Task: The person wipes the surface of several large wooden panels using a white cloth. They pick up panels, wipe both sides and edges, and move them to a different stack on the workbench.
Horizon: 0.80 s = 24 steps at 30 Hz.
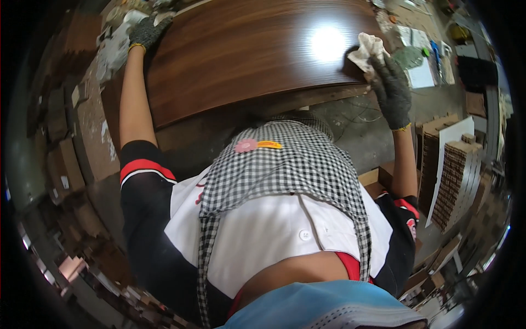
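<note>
A dark brown wood-grain panel [241,60] with a glossy top lies in front of me, a bright light reflected near its right end. My left hand [147,33], in a dark grey knit glove with a yellow cuff, rests at the panel's far left corner with its fingers apart. At the right edge, my right hand [392,90], gloved the same way, is closed on a crumpled whitish cloth [366,50]. Part of the cloth is hidden behind the fingers, and it meets the panel's surface near the right corner.
Clear plastic wrap [113,52] lies left of the panel. Papers [421,74], a blue tool [435,54] and a green item [425,52] sit on the right. Stacked cardboard strips [455,178] stand at my right side, and cartons [66,170] on the left.
</note>
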Tool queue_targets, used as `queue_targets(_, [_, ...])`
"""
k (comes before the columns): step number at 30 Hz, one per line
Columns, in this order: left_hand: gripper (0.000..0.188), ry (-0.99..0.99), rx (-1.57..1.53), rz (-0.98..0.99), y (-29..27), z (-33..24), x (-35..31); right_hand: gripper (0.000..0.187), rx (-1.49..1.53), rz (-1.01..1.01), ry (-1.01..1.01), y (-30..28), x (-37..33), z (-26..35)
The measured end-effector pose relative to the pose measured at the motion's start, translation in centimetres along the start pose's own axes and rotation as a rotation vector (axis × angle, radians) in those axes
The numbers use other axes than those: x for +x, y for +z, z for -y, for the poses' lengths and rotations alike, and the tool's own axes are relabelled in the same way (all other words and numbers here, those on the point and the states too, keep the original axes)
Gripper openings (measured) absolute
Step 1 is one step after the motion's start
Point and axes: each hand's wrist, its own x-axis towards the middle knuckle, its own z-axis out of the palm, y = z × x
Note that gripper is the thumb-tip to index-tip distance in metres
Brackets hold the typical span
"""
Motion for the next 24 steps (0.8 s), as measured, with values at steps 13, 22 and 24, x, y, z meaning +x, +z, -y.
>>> queue_targets(13, [0.059,-0.075,-0.415,0.270,0.1,2.1,-5.1,0.078,-0.079,0.257,-0.529,14.8,4.9,23.8])
queue_targets(22, [0.069,-0.010,-0.384,0.210,0.1,3.2,-4.8,0.040,0.724,0.128,-1.214,22.2,7.6,42.1])
queue_targets(24, [0.071,-0.004,-0.392,0.198,0.9,3.9,-5.3,0.040,0.495,0.246,-1.214,14.2,8.9,37.7])
